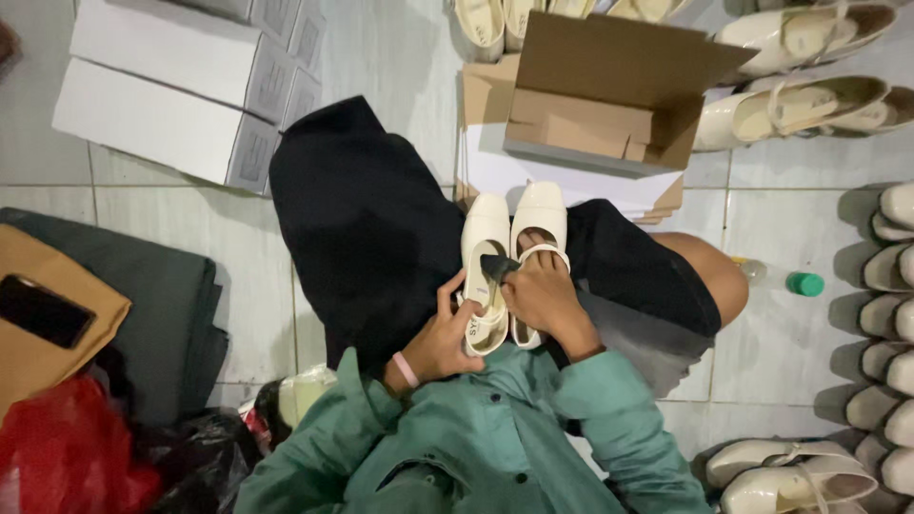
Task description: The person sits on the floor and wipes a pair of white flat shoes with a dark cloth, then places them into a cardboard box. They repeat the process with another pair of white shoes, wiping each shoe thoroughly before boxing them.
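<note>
Two cream square-toed shoes lie side by side on my lap, toes pointing away from me. My left hand (436,345), a pink band on its wrist, grips the heel end of the left shoe (484,249). My right hand (545,297) holds a small dark cloth (498,267) pressed against the inside of that shoe, and rests over the strap of the right shoe (539,211). Black fabric covers my knees.
An open brown cardboard box (609,86) sits on a stack of flat white cartons ahead. White shoe boxes (181,86) stand far left. More cream shoes (800,105) line the right side. A green-capped bottle (800,283) lies on the tiles; a phone (43,311) lies at left.
</note>
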